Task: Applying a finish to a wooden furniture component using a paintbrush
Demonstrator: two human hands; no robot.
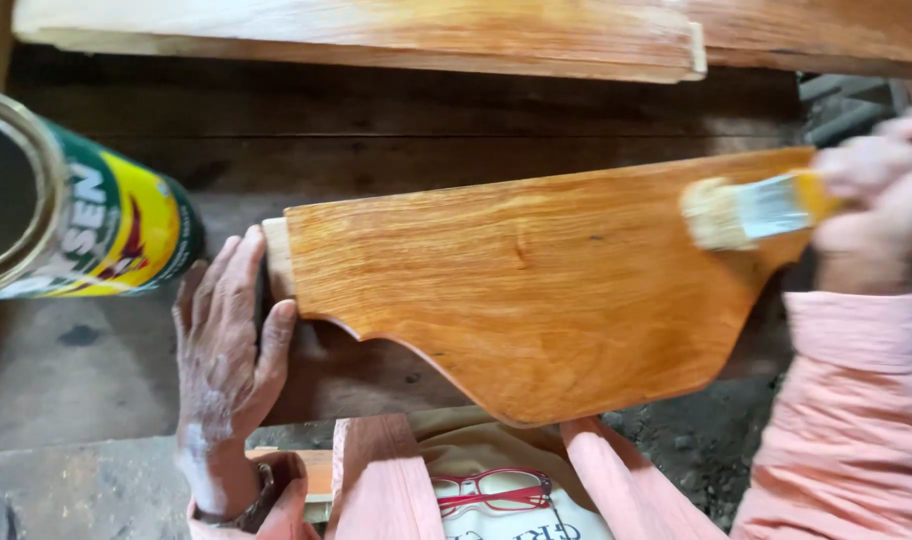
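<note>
Dark plank workbench [426, 110], grey gritty floor [56, 400].

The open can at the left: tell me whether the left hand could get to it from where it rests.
Probably yes. The left hand steadies the end of the curved wooden board, and the open can lies just up and left of it, with only bare dark surface between. Reaching would mean letting go of the board.

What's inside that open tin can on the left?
The open tin can shows only a dark interior behind its metal rim; whether liquid is in it cannot be told. Most of the opening is cut off by the frame edge.
</note>
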